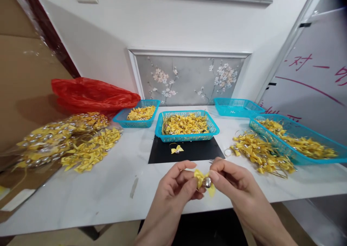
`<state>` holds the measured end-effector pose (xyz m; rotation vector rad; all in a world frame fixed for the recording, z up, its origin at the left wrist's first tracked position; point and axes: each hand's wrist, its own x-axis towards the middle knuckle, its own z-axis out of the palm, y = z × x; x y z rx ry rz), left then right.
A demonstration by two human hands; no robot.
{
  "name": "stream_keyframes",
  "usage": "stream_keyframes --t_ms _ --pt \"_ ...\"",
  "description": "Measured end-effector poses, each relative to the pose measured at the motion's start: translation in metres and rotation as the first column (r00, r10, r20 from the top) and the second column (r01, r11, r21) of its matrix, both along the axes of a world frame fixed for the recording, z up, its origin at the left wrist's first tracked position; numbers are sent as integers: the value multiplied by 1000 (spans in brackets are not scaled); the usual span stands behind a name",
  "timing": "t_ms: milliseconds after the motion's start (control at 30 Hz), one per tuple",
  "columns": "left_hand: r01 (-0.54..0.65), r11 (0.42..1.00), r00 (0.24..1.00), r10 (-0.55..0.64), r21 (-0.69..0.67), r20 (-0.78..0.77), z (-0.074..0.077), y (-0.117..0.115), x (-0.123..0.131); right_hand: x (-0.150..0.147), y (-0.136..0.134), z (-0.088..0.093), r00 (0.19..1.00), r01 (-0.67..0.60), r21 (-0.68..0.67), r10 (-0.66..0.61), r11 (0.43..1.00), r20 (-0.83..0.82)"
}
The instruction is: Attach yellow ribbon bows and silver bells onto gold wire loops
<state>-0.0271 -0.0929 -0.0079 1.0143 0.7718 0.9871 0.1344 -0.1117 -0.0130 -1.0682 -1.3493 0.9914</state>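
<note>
Between my two hands, just above the table's front edge, is a yellow ribbon bow [199, 178] with a shiny silver bell [207, 182] at its middle. My left hand [179, 184] pinches the bow's left loop between thumb and fingers. On the other side, my right hand [233, 179] has thumb and forefinger closed on the right part beside the bell. A thin metallic tip [211, 161] shows by the right fingers; its kind is unclear. Ahead, a single bow with a bell [177, 149] lies on a black mat [159, 155].
A blue basket of yellow bows [187, 138] stands behind the mat. More blue baskets stand at back left [135, 123] and right [300, 155]. Loose bow piles lie right [260, 154] and left [90, 150], beside bagged bows [48, 141] and a red plastic bag [92, 96].
</note>
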Motion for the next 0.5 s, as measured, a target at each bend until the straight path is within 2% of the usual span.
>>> stream_keyframes --t_ms 100,167,233,300,367,500 --pt "-147 982 987 154 114 -52 -2 -5 -1 -2 -3 -1 998 53 7 -53 999 12" --pt "-236 944 961 262 228 -92 -1 -9 -1 -4 -6 0 992 101 48 -105 994 73" --pt "-252 899 935 321 358 -149 2 -13 0 -7 -9 1 979 135 110 -149 985 140" --pt "-204 868 924 324 452 -204 5 -16 2 -10 -11 1 972 124 157 -152 980 177" --pt "-147 875 930 281 461 -238 7 -16 3 -11 -12 0 974 94 169 -126 981 190" --pt "-144 939 954 216 313 -210 5 -14 4 -11 -12 -1 972 69 174 -105 982 210"
